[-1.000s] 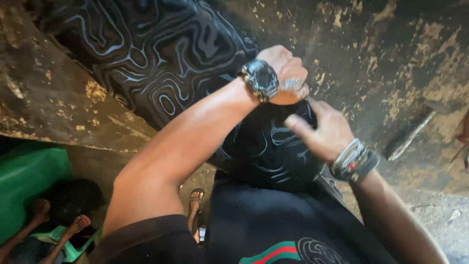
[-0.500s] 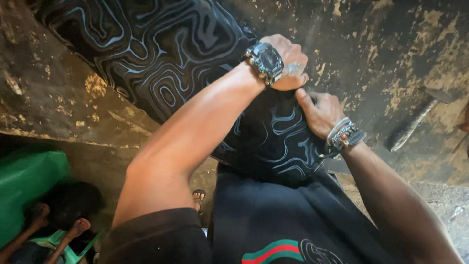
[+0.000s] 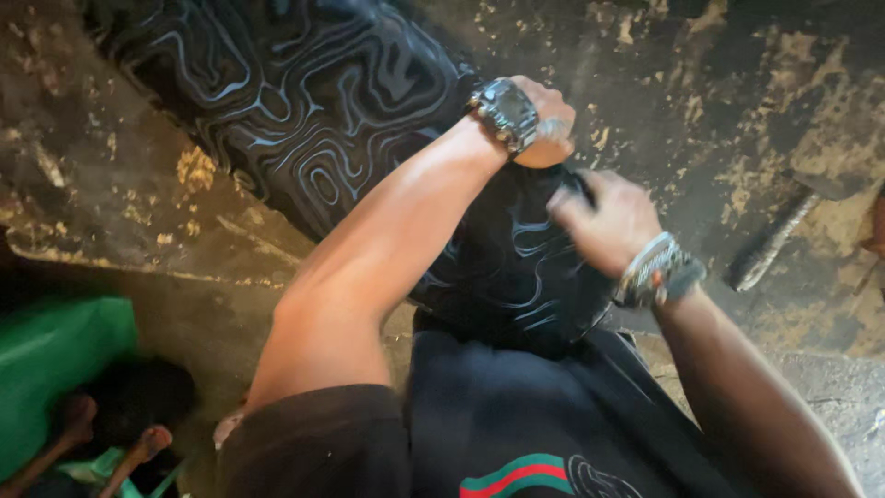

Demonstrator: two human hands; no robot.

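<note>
There is one view, from the camera on my head. It looks steeply down and close over my chest and forearms at my left hand (image 3: 542, 120), my right hand (image 3: 604, 221) and the stained table (image 3: 111, 184).

Left hand (image 3: 544, 120) fisted on patterned black cloth (image 3: 304, 120), right hand (image 3: 604, 221) gripping beside it

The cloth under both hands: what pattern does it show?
The cloth is black with pale swirling lines, head view.
</note>
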